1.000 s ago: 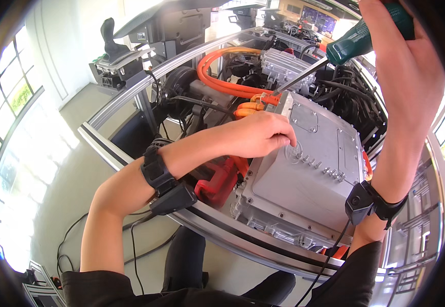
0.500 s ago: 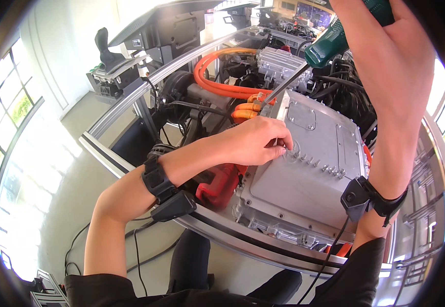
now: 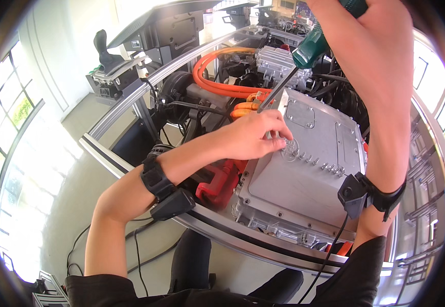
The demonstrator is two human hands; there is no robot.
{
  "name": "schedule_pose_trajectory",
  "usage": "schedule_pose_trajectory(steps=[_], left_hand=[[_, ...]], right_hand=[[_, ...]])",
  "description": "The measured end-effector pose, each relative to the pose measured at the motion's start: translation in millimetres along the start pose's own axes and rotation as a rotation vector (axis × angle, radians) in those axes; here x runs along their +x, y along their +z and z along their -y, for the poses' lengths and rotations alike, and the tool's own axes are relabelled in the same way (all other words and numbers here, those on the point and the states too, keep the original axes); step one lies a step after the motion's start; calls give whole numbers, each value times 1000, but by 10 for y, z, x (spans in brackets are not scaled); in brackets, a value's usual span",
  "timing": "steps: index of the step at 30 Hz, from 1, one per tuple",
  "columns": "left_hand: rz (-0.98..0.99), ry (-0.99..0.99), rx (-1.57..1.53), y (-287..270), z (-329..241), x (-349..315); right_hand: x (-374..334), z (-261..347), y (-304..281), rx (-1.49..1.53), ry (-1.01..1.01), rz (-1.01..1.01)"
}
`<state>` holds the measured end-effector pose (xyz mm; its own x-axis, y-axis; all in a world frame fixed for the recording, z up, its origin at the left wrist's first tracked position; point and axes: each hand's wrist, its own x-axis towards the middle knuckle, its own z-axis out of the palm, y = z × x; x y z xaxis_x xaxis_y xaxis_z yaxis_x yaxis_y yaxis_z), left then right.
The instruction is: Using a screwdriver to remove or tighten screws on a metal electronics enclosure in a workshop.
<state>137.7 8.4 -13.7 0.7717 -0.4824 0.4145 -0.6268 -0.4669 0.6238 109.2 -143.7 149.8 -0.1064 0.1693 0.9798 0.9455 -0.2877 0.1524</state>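
Note:
My right hand [image 3: 373, 38] is raised at the upper right, wrapped round the green handle of a screwdriver [image 3: 308, 50]. Its dark shaft slants down to the left, and its lower end is by the orange cable connectors [image 3: 243, 108] and the lid's far-left edge, just beyond my left hand. My left hand [image 3: 257, 134] is over the grey metal housing [image 3: 276, 187], thumb and forefinger curled close together beside a row of small bolts [image 3: 315, 161] on the lid. What is between those fingertips, if anything, is too small to make out.
An aluminium frame [image 3: 217, 231] surrounds the housing. Thick orange cables [image 3: 202, 71] loop at the back left, near a second ribbed metal unit [image 3: 278, 64]. A red part [image 3: 217, 184] sits left of the housing. A gear lever [image 3: 105, 53] stands far left; black cables [image 3: 135, 240] trail across the floor.
My right hand and the screwdriver have shifted left, the handle a little lower. My left hand has risen slightly, its forefinger and thumb a bit farther apart.

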Motion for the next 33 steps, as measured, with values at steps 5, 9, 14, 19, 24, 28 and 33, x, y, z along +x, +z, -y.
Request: schedule_pose_trajectory(steps=[5,9,14,19,24,28,33], left_hand=[[-100,-150,57,-272,194,13],[-143,-233,55,-366,369,3],[-110,-244,75,-364,463,-11],[-94,-213,95,-369,467,-12],[-76,-236,119,-362,447,-24],[-58,-241,113,-356,438,-28],[-37,-240,141,-355,430,-29]], right_hand=[[-75,-541,222,-151,69,34],[-261,-1084,364,-266,317,308],[-452,-1259,461,-286,297,481],[-466,-1216,472,-328,340,619],[-505,-1247,498,-326,291,569],[-445,-1236,432,-427,283,609],[-295,-1183,269,-492,417,638]])
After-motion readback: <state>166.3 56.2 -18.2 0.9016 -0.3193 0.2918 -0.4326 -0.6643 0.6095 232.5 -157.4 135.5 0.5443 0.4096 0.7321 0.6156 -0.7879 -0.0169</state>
